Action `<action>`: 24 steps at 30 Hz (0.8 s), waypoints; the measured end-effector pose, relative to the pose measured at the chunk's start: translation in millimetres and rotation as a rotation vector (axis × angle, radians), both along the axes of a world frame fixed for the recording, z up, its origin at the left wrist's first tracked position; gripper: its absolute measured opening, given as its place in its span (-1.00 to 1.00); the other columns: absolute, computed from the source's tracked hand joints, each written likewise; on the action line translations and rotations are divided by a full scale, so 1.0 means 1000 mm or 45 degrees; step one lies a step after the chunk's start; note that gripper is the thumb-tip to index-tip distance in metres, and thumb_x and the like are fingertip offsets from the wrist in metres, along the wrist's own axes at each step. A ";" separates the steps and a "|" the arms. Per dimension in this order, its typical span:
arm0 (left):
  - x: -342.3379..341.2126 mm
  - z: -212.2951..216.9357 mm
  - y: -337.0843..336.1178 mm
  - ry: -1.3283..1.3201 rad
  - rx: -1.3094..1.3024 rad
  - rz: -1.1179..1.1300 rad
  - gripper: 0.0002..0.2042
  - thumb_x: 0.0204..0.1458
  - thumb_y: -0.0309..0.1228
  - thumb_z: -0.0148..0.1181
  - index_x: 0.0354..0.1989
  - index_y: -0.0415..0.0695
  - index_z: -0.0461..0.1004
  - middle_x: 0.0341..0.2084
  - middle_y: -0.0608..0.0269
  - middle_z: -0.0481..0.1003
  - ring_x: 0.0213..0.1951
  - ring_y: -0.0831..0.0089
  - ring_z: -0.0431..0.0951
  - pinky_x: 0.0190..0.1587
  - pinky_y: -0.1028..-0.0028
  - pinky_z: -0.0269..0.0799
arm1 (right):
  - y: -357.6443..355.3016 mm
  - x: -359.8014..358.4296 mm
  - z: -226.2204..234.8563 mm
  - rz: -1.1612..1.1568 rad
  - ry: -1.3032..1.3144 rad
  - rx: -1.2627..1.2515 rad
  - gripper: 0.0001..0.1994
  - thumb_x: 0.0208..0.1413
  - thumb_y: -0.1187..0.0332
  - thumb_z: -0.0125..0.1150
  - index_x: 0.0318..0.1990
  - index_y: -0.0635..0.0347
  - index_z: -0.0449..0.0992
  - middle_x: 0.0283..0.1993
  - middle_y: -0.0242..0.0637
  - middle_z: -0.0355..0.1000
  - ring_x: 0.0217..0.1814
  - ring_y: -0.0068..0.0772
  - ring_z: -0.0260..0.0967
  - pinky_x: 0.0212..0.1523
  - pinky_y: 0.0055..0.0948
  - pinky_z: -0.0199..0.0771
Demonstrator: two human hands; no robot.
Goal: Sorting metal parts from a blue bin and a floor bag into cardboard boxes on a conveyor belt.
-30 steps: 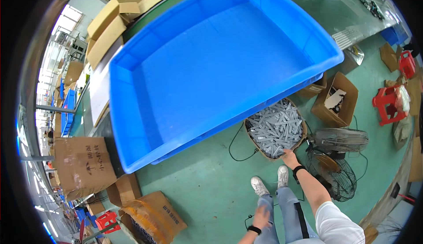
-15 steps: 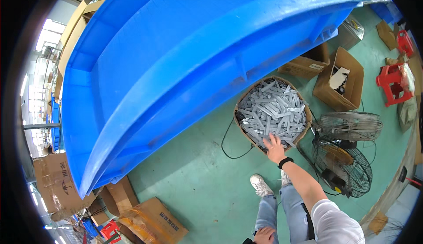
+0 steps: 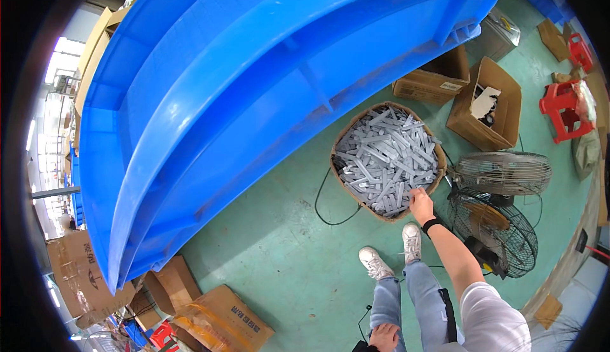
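A rounded brown carton point(image 3: 332, 155) on the floor is heaped with grey, flat strip-like pieces point(image 3: 384, 155). My right hand point(image 3: 422, 206), a black band at its wrist, is at the carton's near right rim, fingertips over the pieces. Its fingers are bent and drawn together; what they hold, if anything, is hidden, and I cannot tell whether they grip the rim. My left hand point(image 3: 384, 338) rests on my left leg in blue jeans, fingers laid over the cloth and holding nothing visible.
A large blue plastic bin point(image 3: 279, 85) reaches over the floor on the far left. Two fans point(image 3: 495, 225) stand right of the carton, with cables nearby. Open cardboard boxes point(image 3: 486, 107) sit behind them. A red stool point(image 3: 564, 110) is farther right; more boxes point(image 3: 222, 320) lie lower left.
My right hand has shifted right along the carton's near side, and its spread fingers have drawn together. The view has moved a little. My left hand stays on my leg.
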State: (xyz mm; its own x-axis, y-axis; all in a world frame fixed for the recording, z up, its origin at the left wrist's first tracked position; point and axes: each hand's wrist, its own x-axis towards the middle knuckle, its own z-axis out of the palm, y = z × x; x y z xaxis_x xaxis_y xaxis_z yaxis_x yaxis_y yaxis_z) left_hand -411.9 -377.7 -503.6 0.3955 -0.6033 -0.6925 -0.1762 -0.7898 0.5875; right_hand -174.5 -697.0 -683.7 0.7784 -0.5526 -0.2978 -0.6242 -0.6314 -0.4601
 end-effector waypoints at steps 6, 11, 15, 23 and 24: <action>-0.007 -0.008 0.006 -0.018 -0.008 -0.024 -0.69 -0.12 -0.31 -0.04 -0.17 -0.12 0.36 -0.11 0.09 0.34 0.00 0.09 0.25 0.02 0.11 0.14 | 0.014 0.012 -0.014 -0.066 0.045 0.074 -0.63 -0.21 0.46 0.15 -0.14 0.22 0.31 -0.13 -0.04 0.25 -0.15 0.04 0.29 -0.19 -0.17 0.35; -0.008 -0.011 0.006 -0.014 -0.001 -0.051 -0.65 -0.13 -0.30 -0.03 -0.13 -0.13 0.35 -0.09 0.08 0.33 0.02 0.07 0.23 0.04 0.08 0.12 | 0.030 0.014 -0.040 -0.288 0.050 0.201 -0.46 -0.27 0.49 0.20 -0.02 0.17 0.20 -0.06 0.02 0.15 -0.08 0.12 0.22 -0.10 -0.16 0.31; -0.002 -0.009 0.004 0.006 -0.006 -0.029 -0.67 -0.13 -0.31 -0.03 -0.15 -0.13 0.37 -0.11 0.08 0.34 0.01 0.07 0.24 0.04 0.10 0.13 | 0.047 0.008 -0.036 -0.144 0.017 0.307 -0.43 -0.27 0.52 0.14 0.03 0.07 0.22 -0.05 0.00 0.16 0.01 0.04 0.14 -0.02 -0.19 0.25; 0.009 -0.001 0.003 -0.017 0.002 0.024 -0.72 -0.10 -0.34 -0.07 -0.19 -0.12 0.39 -0.16 0.09 0.36 -0.03 0.08 0.27 0.02 0.15 0.16 | 0.043 -0.009 -0.009 0.503 -0.086 0.180 -0.58 -0.26 0.59 0.04 -0.13 0.03 0.41 -0.12 -0.15 0.29 -0.08 -0.05 0.25 -0.11 -0.25 0.34; 0.010 0.000 0.002 -0.030 0.002 0.040 -0.73 -0.10 -0.34 -0.08 -0.20 -0.11 0.39 -0.17 0.09 0.37 -0.04 0.08 0.27 0.01 0.15 0.17 | 0.039 -0.008 -0.006 0.319 -0.206 0.114 -0.61 -0.25 0.59 0.04 -0.16 0.05 0.41 -0.15 -0.16 0.31 -0.08 -0.05 0.25 -0.12 -0.25 0.34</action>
State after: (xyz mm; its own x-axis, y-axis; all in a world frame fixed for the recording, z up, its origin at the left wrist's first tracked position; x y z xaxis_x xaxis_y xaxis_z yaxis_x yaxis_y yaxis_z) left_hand -401.7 -375.3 -504.1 0.4306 -0.5890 -0.6839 -0.1648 -0.7963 0.5820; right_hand -182.7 -657.9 -689.6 0.9283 -0.3148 -0.1976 -0.3684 -0.7085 -0.6019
